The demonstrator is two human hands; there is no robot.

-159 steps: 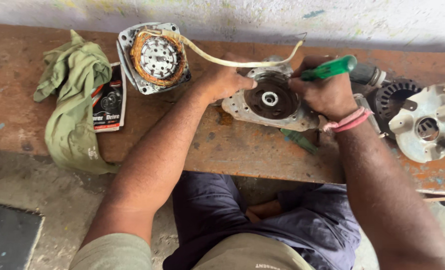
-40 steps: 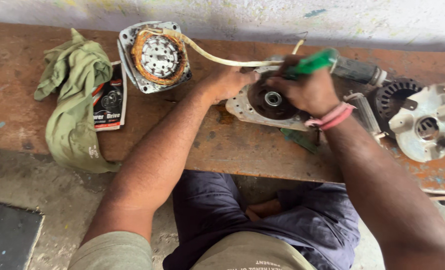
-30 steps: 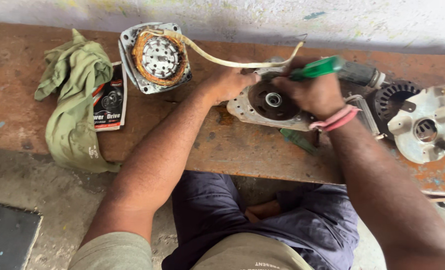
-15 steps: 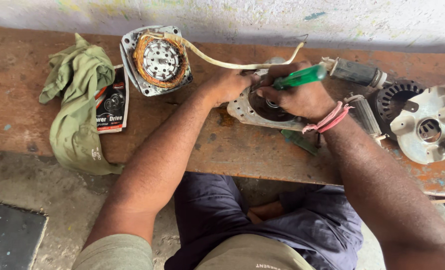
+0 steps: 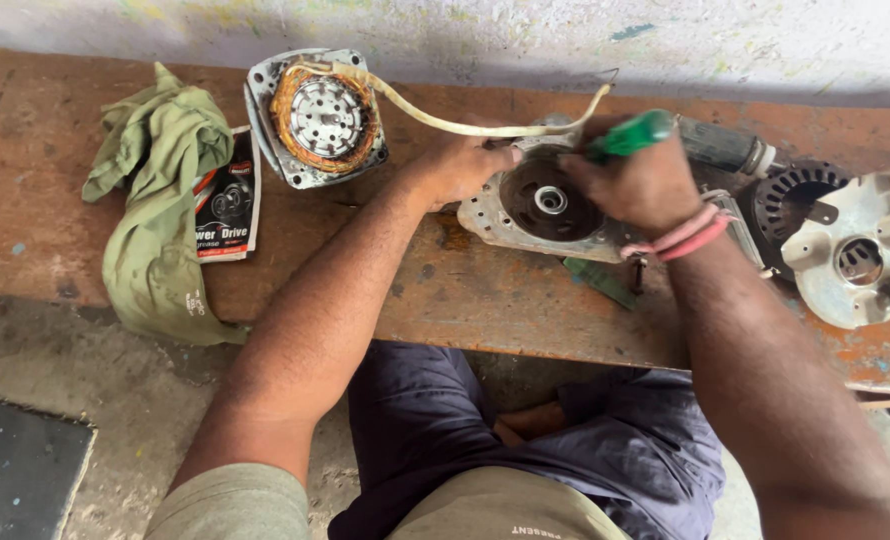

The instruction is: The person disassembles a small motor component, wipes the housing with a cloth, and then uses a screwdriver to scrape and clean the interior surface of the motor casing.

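Note:
A round grey metal motor housing [image 5: 525, 222] with a dark recess and a bright centre bearing lies on the worn wooden bench [image 5: 485, 300]. My left hand [image 5: 460, 165] rests on the housing's far left rim and holds it down. My right hand [image 5: 640, 185] is closed around a green-handled screwdriver [image 5: 630, 135], whose shaft points down into the housing's far side. Pink bands circle my right wrist.
A stator with copper windings [image 5: 320, 115] sits at the back left, a pale cable running from it. A green rag [image 5: 155, 220] and a dark sachet [image 5: 227, 195] lie left. Another metal cover [image 5: 855, 255], a dark rotor ring [image 5: 790, 205] and a grey cylinder [image 5: 720, 145] lie right.
My right hand has shifted the green screwdriver around the housing, from its right side over to the far rim. My left hand has kept its hold on the housing.

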